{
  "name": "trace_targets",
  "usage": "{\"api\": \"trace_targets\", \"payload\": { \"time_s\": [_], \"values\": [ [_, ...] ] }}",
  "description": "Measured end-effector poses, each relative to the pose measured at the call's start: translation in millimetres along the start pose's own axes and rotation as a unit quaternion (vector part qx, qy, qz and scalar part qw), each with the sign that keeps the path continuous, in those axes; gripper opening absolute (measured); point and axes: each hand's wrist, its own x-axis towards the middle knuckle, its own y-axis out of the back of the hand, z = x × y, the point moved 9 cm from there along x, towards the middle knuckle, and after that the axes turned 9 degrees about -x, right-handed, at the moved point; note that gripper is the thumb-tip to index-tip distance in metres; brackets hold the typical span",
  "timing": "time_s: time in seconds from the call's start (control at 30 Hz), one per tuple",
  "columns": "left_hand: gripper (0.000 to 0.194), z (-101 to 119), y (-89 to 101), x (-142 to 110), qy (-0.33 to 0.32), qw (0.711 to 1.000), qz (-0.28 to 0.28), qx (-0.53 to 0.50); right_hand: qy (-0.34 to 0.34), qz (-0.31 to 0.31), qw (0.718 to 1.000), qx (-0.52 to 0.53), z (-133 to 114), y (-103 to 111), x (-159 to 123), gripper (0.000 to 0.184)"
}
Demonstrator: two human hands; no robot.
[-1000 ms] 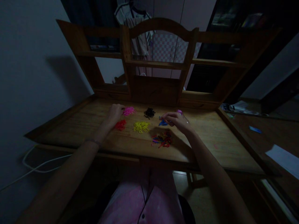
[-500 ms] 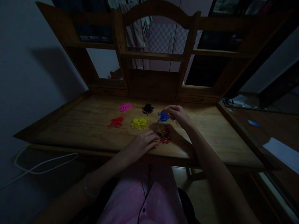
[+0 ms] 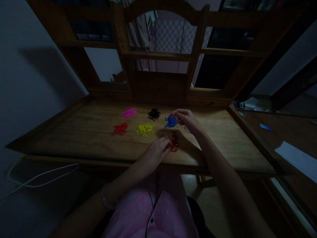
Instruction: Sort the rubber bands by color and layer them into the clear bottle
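Note:
Small thin loops that look like rubber bands lie in piles sorted by colour on the wooden desk. My left hand (image 3: 158, 149) is at the left edge of a mixed pile (image 3: 174, 144) of red, yellow and dark loops, its fingers pressed together. What they pinch, if anything, is too small to see. My right hand (image 3: 186, 119) hovers over the right side of the blue pile (image 3: 170, 122), thumb and fingers closed, their content hidden. Further left are a yellow pile (image 3: 145, 129), a black pile (image 3: 154, 113), a red pile (image 3: 120, 128) and a pink pile (image 3: 130, 112).
A wooden shelf frame with small drawers (image 3: 209, 102) rises along the back of the desk (image 3: 81, 138). A white cable (image 3: 49, 180) hangs at the front left. On a lower surface at the right are white paper (image 3: 297, 158) and a small blue card (image 3: 265, 127).
My left hand has moved right and slightly up, into the edge of the mixed pile. My right hand stays over the blue pile, almost unmoved. The camera view has shifted slightly.

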Motion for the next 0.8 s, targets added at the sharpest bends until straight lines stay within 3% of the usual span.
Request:
{"api": "trace_targets", "payload": {
  "time_s": [0.17, 0.37, 0.57, 0.8],
  "values": [
    [0.011, 8.4, 6.4, 1.7, 0.004, 1.0, -0.012, -0.015, -0.002, -0.003, 1.0, -0.001, 1.6, -0.3, 0.8, 0.027],
    [0.029, 26.3, -11.4, 7.4, -0.073, 0.995, -0.071, 0.016, -0.002, -0.009, 1.0, -0.001, 0.1, -1.1, -1.0, 0.03],
    [0.013, 24.9, -20.9, 18.5, -0.084, 0.987, -0.114, 0.074, 0.004, 0.004, 1.0, 0.001, 0.3, 1.7, -1.2, 0.029],
    [0.014, 33.7, -19.6, 21.2, -0.118, 0.975, -0.154, 0.111, 0.015, -0.003, 1.0, 0.016, -3.5, 0.6, -1.7, 0.029]
  ]
}}
